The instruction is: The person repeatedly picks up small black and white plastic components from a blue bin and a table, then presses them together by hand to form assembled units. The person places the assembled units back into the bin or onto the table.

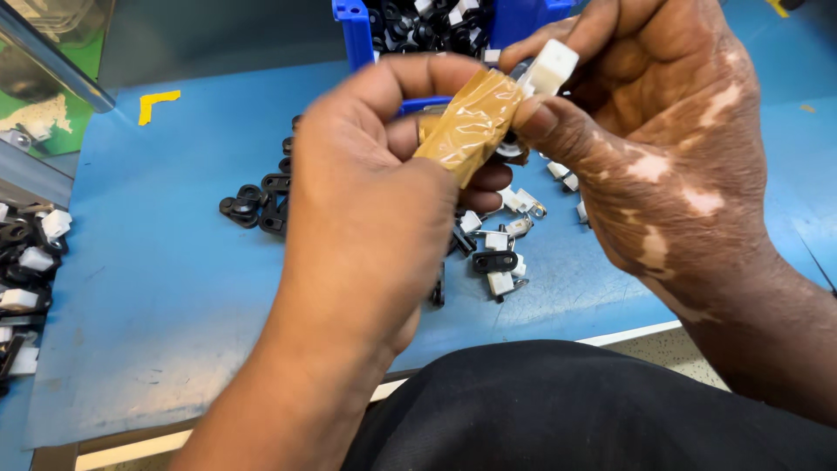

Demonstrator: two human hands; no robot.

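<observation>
We work over a flat blue work mat (157, 288) that covers the bench and keeps the small parts from rolling off. At the far edge stands a blue plastic bin (353, 30) heaped with black-and-white parts, set within easy reach of both hands.

Our left hand (366, 218) is raised above the mat, its thumb and fingers closed together around a tan, tape-wrapped piece (471, 126), gripping it low so the upper end stays free. Our right hand (663, 148) meets it from the right, thumb and forefinger pinched on a small white plastic block (549, 68) at the top of that piece; a bit of dark metal shows just under the block, though what it is we cannot tell.

Left of the hands lies a cluster of loose black plastic clips (261, 196), apart from the scattered small white-and-metal pieces (506, 244) below the hands. At the left edge sits another pile of mixed black and white parts (26, 262).
</observation>
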